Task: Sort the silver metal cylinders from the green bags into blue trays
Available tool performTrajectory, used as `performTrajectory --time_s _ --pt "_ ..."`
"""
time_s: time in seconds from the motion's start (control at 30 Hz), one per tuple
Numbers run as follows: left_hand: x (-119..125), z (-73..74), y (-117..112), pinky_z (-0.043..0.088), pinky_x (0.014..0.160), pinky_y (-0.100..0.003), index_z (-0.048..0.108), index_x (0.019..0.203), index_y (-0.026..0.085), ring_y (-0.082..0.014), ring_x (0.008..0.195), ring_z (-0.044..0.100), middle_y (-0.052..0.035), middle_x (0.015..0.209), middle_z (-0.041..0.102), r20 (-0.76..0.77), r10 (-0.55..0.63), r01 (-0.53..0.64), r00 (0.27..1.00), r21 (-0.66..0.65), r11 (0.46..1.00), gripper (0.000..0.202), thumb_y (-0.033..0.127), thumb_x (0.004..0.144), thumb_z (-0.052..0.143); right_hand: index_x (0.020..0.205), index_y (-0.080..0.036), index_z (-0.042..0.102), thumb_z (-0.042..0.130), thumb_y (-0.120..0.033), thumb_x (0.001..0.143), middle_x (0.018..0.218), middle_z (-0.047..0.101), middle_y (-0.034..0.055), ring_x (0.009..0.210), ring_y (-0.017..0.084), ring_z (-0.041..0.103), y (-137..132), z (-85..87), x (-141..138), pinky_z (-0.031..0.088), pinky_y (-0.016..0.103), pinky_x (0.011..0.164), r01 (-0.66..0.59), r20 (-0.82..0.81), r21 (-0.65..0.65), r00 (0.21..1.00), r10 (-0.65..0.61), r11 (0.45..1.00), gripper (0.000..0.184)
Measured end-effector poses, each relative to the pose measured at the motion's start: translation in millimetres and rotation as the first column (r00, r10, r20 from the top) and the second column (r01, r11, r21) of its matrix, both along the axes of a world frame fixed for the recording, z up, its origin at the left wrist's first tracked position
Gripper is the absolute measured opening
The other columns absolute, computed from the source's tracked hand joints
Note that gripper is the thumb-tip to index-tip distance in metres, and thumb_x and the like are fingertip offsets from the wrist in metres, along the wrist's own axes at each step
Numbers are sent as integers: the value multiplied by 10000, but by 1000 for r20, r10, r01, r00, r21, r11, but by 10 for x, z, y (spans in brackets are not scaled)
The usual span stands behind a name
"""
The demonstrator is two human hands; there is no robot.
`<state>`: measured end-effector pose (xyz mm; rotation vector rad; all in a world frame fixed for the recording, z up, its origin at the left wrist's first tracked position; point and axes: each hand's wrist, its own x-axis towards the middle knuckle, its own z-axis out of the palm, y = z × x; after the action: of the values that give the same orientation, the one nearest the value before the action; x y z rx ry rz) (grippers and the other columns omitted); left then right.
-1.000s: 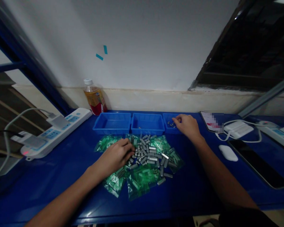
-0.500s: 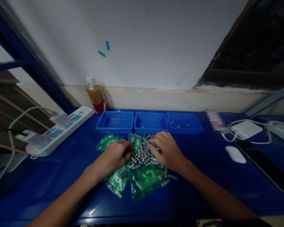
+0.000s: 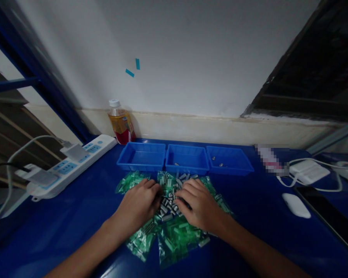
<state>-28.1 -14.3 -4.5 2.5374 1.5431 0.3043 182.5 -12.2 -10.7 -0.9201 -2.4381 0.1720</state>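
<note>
Currently, bare left hand [image 3: 140, 200] and bare right hand [image 3: 198, 204] flank loose silver metal cylinders [image 3: 167, 217], heaped among green translucent plastic packets [image 3: 176, 237], between the front edge of the glossy blue tabletop [image 3: 84, 208] and three blue rectangular plastic trays [image 3: 145, 154] near its back edge; fingers [image 3: 195, 187] curled inward on both; cannot tell whether pinching cylinders

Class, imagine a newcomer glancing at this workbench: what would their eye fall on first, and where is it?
Probably the heap of small metal pieces on the blue table, between the left hand and the right hand. Bright green plastic packets spread around it would stand out next. Behind them, three blue trays form a row near the wall.
</note>
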Motion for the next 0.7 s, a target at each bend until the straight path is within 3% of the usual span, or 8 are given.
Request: performTrajectory --time_s 0.07,0.17,0.3,0.47,0.57,0.63,0.7 --pt "-7 31 8 441 700 -336 619 826 176 -228 804 563 -66 817 613 35 29 -28 999 -16 999 114 169 818 505 878 -160 608 500 -230 897 788 603 63 820 208 505 -2 -13 -2 385 359 732 -7 -9 0 1000 7 1000 130" --pt "12 99 -6 441 725 -329 617 850 173 -206 801 576 -49 815 630 227 6 15 974 -92 996 113 189 824 508 968 -155 598 504 -219 895 825 611 72 831 213 510 -13 -27 -11 386 365 741 -10 -31 18 999 10 1000 136" --pt "73 176 -61 430 637 -261 615 838 165 -151 712 575 -18 779 634 488 19 126 872 -264 956 181 274 878 475 986 -159 581 488 -189 898 835 612 67 808 201 514 -39 -22 -25 383 351 730 -36 -54 66 998 40 997 131" --pt "107 179 -81 446 652 -254 609 837 139 -144 720 564 -17 762 618 633 104 221 767 -414 883 308 394 910 453 899 -157 574 493 -163 883 809 613 59 785 191 516 -63 -9 -24 384 347 726 -63 -101 133 992 76 989 83" --pt "106 158 -89 457 674 -267 604 900 148 -147 744 571 -25 804 626 637 77 213 767 -366 906 279 372 926 441 898 -163 565 493 -176 887 793 610 55 765 188 517 -67 -21 -21 386 346 706 -22 -150 112 988 39 993 74" --pt "102 152 -103 463 671 -267 579 994 160 -145 753 575 -31 845 628 630 5 191 777 -244 951 210 323 917 471 902 -170 555 490 -187 888 796 610 53 757 186 519 -68 -31 -24 391 344 693 7 -204 86 979 11 996 69" --pt "98 170 -110 468 691 -271 544 1072 170 -149 794 577 -40 896 624 603 -139 223 785 -66 973 200 254 895 508 896 -174 543 485 -186 885 794 603 51 757 184 522 -64 -15 -33 398 341 687 32 -269 68 963 -13 997 60"
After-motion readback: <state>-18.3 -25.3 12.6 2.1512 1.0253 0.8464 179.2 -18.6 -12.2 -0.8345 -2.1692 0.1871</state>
